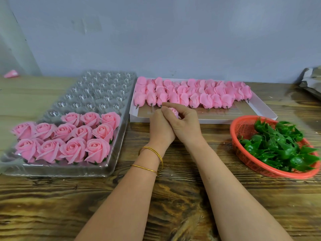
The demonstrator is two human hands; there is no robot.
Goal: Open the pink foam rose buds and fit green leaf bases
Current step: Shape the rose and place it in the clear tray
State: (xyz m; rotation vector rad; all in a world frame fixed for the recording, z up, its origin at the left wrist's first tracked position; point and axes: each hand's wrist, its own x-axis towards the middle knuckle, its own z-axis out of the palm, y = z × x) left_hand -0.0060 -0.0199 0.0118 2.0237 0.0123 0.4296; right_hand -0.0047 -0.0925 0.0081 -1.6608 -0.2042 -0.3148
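My left hand (160,126) and my right hand (184,121) are pressed together at the table's middle, both curled round one pink rose bud (174,111), of which only a small part shows between the fingers. Behind them a white box (260,108) holds rows of closed pink buds (192,94) with short dark stems. To the left, opened pink roses (69,138) with green bases fill the near rows of a clear plastic tray (97,94). A red basket (243,127) of green leaf bases (279,146) stands at the right.
The wooden table (173,188) runs up to a grey wall. A pink cone-shaped scrap (11,73) lies at the far left edge, and crumpled grey wrapping (311,80) at the far right. Gold bangles (152,159) circle my left wrist.
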